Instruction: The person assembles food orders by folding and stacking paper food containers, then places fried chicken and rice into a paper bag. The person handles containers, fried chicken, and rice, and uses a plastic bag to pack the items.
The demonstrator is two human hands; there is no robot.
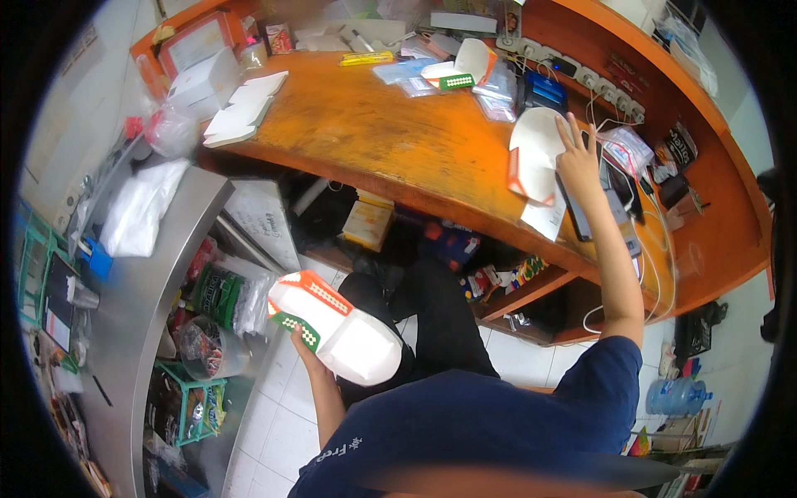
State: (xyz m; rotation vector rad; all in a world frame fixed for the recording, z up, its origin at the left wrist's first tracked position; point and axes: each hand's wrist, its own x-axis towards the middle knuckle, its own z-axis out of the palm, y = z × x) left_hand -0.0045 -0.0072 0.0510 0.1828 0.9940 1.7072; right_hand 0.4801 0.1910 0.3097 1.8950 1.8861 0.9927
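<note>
My left hand [309, 358] grips a partly folded paper food box [355, 344] over my lap, at the left. The box is white inside, with orange and green patterned sides. Most of the left fingers are hidden beneath it. At the right end of the desk, my right hand [579, 162] is stretched out with its fingers spread. Those fingers touch the edge of another white and orange paper box [531, 148]. A third paper box [471, 62], with a green patterned side, sits farther back on the desk.
Flat white cartons [247, 109] lie at the left of the wooden desk [349, 108]. Power sockets [589, 80] and white cables line its right back. A metal counter [178, 212] with shelves stands at my left. A blue water jug [677, 397] is on the right.
</note>
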